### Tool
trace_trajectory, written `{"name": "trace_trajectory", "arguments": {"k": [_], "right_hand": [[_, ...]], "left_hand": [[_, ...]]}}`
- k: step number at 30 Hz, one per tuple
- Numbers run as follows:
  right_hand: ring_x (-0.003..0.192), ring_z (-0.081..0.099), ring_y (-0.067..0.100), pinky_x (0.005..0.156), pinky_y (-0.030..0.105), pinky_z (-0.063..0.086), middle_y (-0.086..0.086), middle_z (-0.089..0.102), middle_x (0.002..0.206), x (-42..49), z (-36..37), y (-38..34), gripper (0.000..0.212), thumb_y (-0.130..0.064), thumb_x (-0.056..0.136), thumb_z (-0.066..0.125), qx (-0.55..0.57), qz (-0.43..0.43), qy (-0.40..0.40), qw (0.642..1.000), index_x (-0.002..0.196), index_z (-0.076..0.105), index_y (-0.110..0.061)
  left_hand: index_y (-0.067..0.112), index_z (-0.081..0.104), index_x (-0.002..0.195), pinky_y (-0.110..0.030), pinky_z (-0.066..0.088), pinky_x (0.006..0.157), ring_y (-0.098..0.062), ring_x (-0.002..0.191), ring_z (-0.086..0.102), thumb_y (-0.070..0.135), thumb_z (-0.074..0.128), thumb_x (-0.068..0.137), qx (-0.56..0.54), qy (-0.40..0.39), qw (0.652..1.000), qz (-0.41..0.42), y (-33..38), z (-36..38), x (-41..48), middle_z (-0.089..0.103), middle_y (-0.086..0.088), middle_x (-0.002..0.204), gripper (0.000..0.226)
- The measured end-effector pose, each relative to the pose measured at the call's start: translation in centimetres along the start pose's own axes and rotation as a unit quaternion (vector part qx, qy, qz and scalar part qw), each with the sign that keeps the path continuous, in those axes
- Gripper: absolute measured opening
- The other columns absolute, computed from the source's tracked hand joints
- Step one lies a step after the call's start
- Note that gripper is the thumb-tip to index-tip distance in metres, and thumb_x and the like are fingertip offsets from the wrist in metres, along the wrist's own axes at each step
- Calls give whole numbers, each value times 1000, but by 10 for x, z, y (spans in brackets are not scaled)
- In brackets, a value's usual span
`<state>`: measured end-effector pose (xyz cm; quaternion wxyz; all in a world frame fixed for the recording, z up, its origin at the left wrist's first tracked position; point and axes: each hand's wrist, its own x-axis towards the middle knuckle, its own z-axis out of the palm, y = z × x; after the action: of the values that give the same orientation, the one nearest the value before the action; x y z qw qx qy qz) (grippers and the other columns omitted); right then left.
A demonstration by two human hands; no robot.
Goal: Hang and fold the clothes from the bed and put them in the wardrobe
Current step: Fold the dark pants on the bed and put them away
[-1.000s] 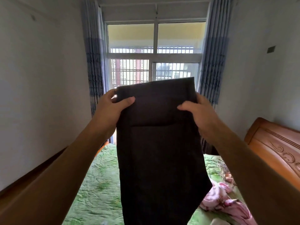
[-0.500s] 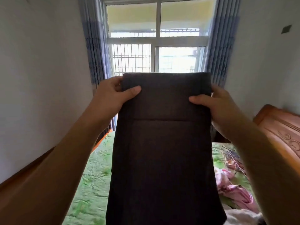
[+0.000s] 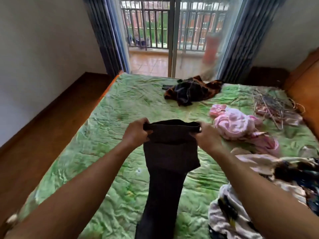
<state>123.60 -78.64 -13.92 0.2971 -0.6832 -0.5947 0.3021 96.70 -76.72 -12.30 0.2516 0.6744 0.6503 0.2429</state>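
Dark trousers (image 3: 170, 152) above green-quilted bed (image 3: 110, 118), balcony door (image 3: 172, 37) beyond

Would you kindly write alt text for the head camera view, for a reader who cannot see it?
Two bare hands, left hand and right hand, hold a dark pair of trousers by its top edge above a bed with a green quilt. A pink garment, a dark brown-and-black garment and patterned clothes lie unfolded on the quilt, with a balcony door beyond.
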Motion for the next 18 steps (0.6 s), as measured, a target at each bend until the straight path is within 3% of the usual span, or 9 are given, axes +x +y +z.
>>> {"name": "trace_trajectory", "arguments": {"k": [2,4,7,9,10,11,13,15,18], "right_hand": [[60,69,26,55,50,56,2,69,66,10,30,27,24,-17,87,65,79,76,-34,993,93,60,-40],[77,71,34,68,55,58,12,72,86,29,56,50,35,-11,81,65,72,101,-57,991,106,59,-35],[100,66,33,87,44,54,9,70,105,72,81,74,42,-11,80,70,25,93,-46,994,118,59,-26],[103,66,33,87,44,53,7,68,110,106,90,77,47,-8,84,62,34,78,-51,995,125,54,-30],[105,65,34,87,45,54,8,66,115,124,93,76,55,-8,86,60,57,71,-60,994,133,46,-34],[110,64,35,90,47,54,10,62,125,141,97,76,69,-11,87,61,85,70,-72,991,142,33,-42],[136,45,36,108,53,44,13,39,153,165,108,81,96,-25,89,66,86,95,-89,988,146,-1,-62],[153,13,31,120,55,24,11,16,166,172,124,95,101,-39,89,67,8,111,-114,987,147,-13,-61],[155,-5,27,123,54,12,7,6,168,160,159,130,94,-51,92,62,-95,116,-166,975,156,-7,-47]], "left_hand": [[22,60,85,-24,40,58,-20,74,62,10,79,77,-7,-10,1000,-24,-26,29,7,61,4,74,24],[16,62,87,-28,37,65,-23,80,61,8,76,78,-12,-19,999,-35,-51,55,20,63,1,81,19],[14,63,91,-33,48,72,-27,86,65,1,69,79,-27,-31,998,-49,-79,85,54,68,-3,87,19],[16,65,105,-34,51,91,-28,107,65,0,67,80,-32,-23,999,-36,-89,99,88,69,-9,109,30],[18,62,119,-31,45,105,-26,128,55,2,69,81,-31,-24,999,-24,-91,105,107,60,-14,132,42],[23,51,137,-26,33,113,-20,144,34,8,73,83,-25,-32,999,-10,-92,109,124,37,-17,155,61],[39,17,156,-23,20,111,-11,149,3,21,77,85,-10,-63,998,-4,-97,122,150,-13,-6,166,95],[42,2,157,-31,18,117,-20,153,-3,31,76,87,45,-99,994,-7,-109,142,159,-27,-2,163,103],[33,2,159,-42,8,125,-28,152,-15,43,71,88,126,-160,979,-25,-135,180,146,-25,-9,163,100]]}}
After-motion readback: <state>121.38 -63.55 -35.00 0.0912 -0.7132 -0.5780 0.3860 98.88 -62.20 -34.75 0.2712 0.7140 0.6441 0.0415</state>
